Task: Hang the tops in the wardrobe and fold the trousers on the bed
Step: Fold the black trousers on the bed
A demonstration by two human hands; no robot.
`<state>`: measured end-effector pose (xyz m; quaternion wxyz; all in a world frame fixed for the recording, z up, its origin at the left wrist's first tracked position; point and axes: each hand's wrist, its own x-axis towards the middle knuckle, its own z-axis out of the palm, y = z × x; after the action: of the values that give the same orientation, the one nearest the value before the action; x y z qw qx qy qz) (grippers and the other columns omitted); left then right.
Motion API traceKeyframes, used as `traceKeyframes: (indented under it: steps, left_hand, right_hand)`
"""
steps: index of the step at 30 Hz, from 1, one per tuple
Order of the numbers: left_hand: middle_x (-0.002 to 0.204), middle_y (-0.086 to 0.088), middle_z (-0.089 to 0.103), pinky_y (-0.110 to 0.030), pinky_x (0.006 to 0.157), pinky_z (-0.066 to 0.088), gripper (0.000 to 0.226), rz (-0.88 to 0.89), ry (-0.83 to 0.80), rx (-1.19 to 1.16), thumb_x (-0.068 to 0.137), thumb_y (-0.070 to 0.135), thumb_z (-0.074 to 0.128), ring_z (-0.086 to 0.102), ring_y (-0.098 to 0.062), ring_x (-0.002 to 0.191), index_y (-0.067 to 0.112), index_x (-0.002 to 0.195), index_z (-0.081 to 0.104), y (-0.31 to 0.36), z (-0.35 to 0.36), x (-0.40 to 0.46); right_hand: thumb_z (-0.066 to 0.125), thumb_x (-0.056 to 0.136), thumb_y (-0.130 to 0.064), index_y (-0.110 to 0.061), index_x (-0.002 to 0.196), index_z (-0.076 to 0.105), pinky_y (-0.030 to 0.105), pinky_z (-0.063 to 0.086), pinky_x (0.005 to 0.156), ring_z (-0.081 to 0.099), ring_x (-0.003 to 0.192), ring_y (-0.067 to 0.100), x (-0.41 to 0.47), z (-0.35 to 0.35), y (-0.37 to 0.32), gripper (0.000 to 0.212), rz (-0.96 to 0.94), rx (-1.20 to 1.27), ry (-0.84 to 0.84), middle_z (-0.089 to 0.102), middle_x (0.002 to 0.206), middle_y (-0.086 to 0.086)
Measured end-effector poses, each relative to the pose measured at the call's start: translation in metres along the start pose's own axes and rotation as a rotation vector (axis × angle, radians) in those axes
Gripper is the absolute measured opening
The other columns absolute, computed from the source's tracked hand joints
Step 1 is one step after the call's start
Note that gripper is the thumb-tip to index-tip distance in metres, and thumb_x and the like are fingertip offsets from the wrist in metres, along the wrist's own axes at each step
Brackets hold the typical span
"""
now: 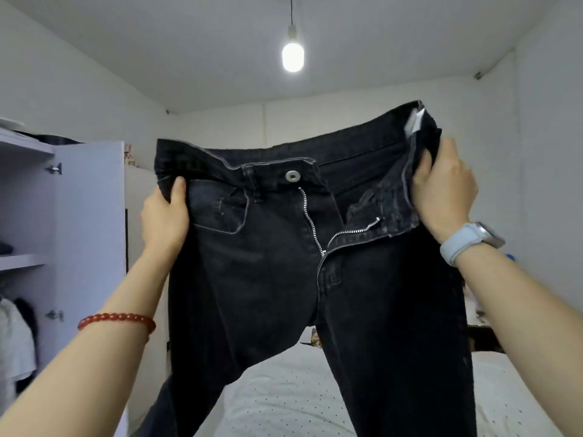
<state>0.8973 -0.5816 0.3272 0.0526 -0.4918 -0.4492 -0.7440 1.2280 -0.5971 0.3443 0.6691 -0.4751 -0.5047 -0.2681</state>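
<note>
A pair of black jeans [284, 272] hangs in the air in front of me, front side facing me, fly unzipped and button undone. My left hand [165, 216] grips the waistband at its left end, thumb on the front by the pocket. My right hand [444, 193] grips the right end of the waistband, where the fabric is bunched and folded over. Both legs hang down over the bed [284, 395], which has a white dotted cover. The wardrobe [28, 200] stands at the left with its door [91, 241] open.
Inside the wardrobe, hanging clothes [15, 339] show at the lower left and shelves hold dark folded items. A lit bulb [293, 56] hangs from the ceiling. Small items lie at the head of the bed behind the jeans.
</note>
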Motion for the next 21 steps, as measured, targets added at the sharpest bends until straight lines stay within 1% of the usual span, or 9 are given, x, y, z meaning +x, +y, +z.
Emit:
traceKeyframes:
  steps: [2, 6, 10, 12, 14, 16, 18, 20, 21]
  left_hand:
    - [0.113, -0.022, 0.06, -0.04, 0.088, 0.041, 0.044, -0.04, -0.023, 0.079, 0.099, 0.037, 0.038, 0.054, -0.036, 0.108, -0.001, 0.109, 0.058, -0.009, -0.003, -0.004]
    - [0.103, -0.005, 0.057, -0.024, 0.079, 0.038, 0.036, -0.078, -0.089, -0.104, 0.1, 0.03, 0.039, 0.053, -0.019, 0.099, 0.0, 0.112, 0.057, -0.005, 0.003, -0.015]
    - [0.103, -0.004, 0.056, -0.019, 0.076, 0.036, 0.032, -0.046, -0.066, -0.108, 0.1, 0.027, 0.039, 0.052, -0.017, 0.1, 0.002, 0.112, 0.056, -0.009, -0.002, -0.009]
    - [0.104, -0.003, 0.057, -0.023, 0.08, 0.039, 0.027, -0.013, -0.174, -0.061, 0.1, 0.028, 0.039, 0.053, -0.018, 0.1, 0.008, 0.109, 0.055, -0.012, -0.003, -0.005]
    - [0.106, -0.004, 0.06, -0.031, 0.087, 0.044, 0.024, -0.022, -0.257, -0.079, 0.099, 0.031, 0.04, 0.056, -0.019, 0.1, 0.014, 0.105, 0.055, -0.018, -0.005, -0.003]
    - [0.105, -0.004, 0.061, -0.033, 0.088, 0.045, 0.024, -0.045, -0.223, -0.121, 0.099, 0.032, 0.04, 0.057, -0.02, 0.1, 0.014, 0.104, 0.055, -0.029, -0.009, -0.008]
    - [0.102, -0.003, 0.059, -0.029, 0.082, 0.041, 0.022, -0.052, -0.168, -0.09, 0.099, 0.03, 0.041, 0.055, -0.018, 0.097, 0.014, 0.103, 0.054, -0.043, -0.011, -0.02]
    - [0.099, -0.003, 0.059, -0.026, 0.078, 0.037, 0.024, -0.025, -0.187, 0.017, 0.099, 0.028, 0.041, 0.055, -0.02, 0.095, 0.01, 0.102, 0.057, -0.063, -0.007, -0.034]
    - [0.101, -0.006, 0.062, -0.028, 0.077, 0.038, 0.027, -0.014, -0.25, 0.101, 0.099, 0.029, 0.042, 0.056, -0.024, 0.096, 0.007, 0.102, 0.058, -0.074, -0.002, -0.039]
  right_hand:
    - [0.033, 0.1, -0.02, 0.006, 0.111, 0.043, 0.039, 0.022, 0.064, 0.052, 0.089, 0.049, -0.007, -0.002, 0.007, 0.03, 0.069, -0.052, -0.052, 0.057, 0.099, 0.034]
    - [0.034, 0.099, -0.017, 0.007, 0.105, 0.044, 0.038, 0.022, 0.06, 0.053, 0.08, 0.048, -0.026, 0.008, 0.003, 0.026, 0.056, -0.018, -0.033, 0.059, 0.092, 0.033]
    - [0.034, 0.099, -0.016, 0.007, 0.107, 0.044, 0.037, 0.021, 0.061, 0.053, 0.084, 0.048, -0.017, 0.014, -0.005, 0.027, 0.095, 0.022, -0.023, 0.059, 0.096, 0.033]
    - [0.034, 0.099, -0.014, 0.008, 0.105, 0.044, 0.037, 0.019, 0.061, 0.052, 0.082, 0.048, -0.015, 0.018, -0.009, 0.024, 0.047, 0.051, -0.057, 0.058, 0.093, 0.033]
    - [0.035, 0.099, -0.012, 0.002, 0.096, 0.042, 0.037, 0.018, 0.061, 0.05, 0.076, 0.047, -0.019, 0.021, -0.013, 0.017, 0.017, 0.122, -0.076, 0.056, 0.083, 0.03]
    - [0.032, 0.098, -0.018, 0.0, 0.092, 0.039, 0.034, 0.017, 0.06, 0.046, 0.07, 0.041, -0.03, 0.023, -0.012, 0.02, 0.015, 0.199, -0.071, 0.052, 0.072, 0.024]
    - [0.031, 0.093, -0.024, 0.007, 0.096, 0.043, 0.034, 0.017, 0.058, 0.048, 0.069, 0.044, -0.043, 0.026, -0.005, 0.033, 0.014, 0.203, -0.075, 0.054, 0.076, 0.029]
    - [0.036, 0.097, -0.018, 0.01, 0.101, 0.043, 0.038, 0.024, 0.058, 0.052, 0.076, 0.048, -0.058, 0.039, 0.006, 0.029, 0.036, 0.118, -0.187, 0.057, 0.086, 0.034]
    - [0.037, 0.098, -0.014, 0.009, 0.102, 0.044, 0.042, 0.03, 0.06, 0.053, 0.081, 0.049, -0.063, 0.048, 0.014, 0.025, 0.045, 0.046, -0.267, 0.057, 0.09, 0.035]
